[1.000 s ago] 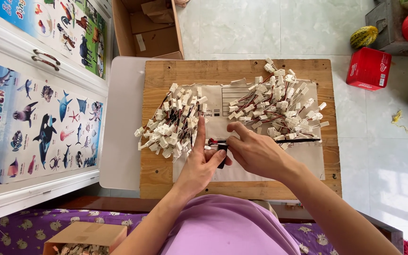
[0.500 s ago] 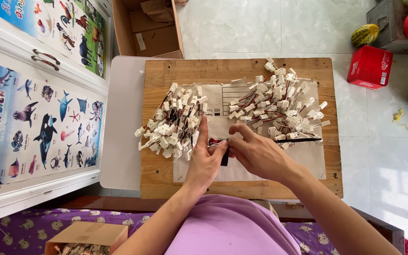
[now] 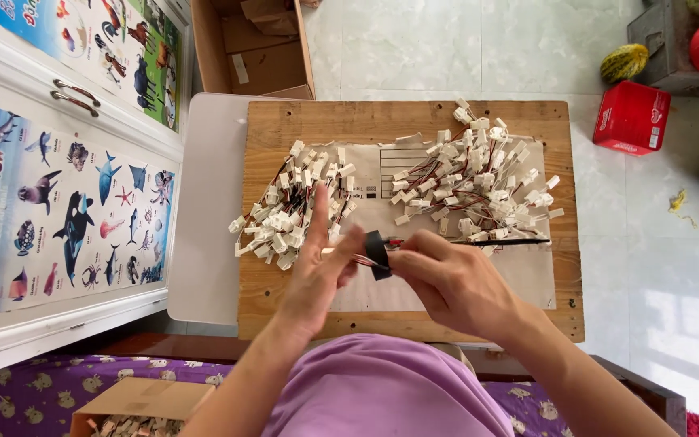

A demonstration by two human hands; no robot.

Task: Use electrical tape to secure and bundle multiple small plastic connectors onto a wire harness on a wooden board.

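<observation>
My left hand [image 3: 317, 271] and my right hand [image 3: 446, 279] meet over the near middle of a wooden board [image 3: 406, 121]. Between them is a short wire harness [image 3: 362, 259] with red and white leads, and a black roll of tape [image 3: 377, 253] is pressed against it by my right fingers. My left index finger sticks up while the thumb and other fingers pinch the harness. A pile of white connectors with wires [image 3: 289, 214] lies left of the hands. A bigger pile [image 3: 479, 182] lies at the right.
A sheet of paper [image 3: 527, 283] covers the board under the piles. An open cardboard box [image 3: 252, 48] stands beyond the board. A red box [image 3: 631, 117] sits on the tiled floor at the right. A small box of connectors [image 3: 135, 409] is near my left knee.
Both hands have stayed over the same spot; the fingers shifted slightly around the harness and the black tape roll. The piles have not moved.
</observation>
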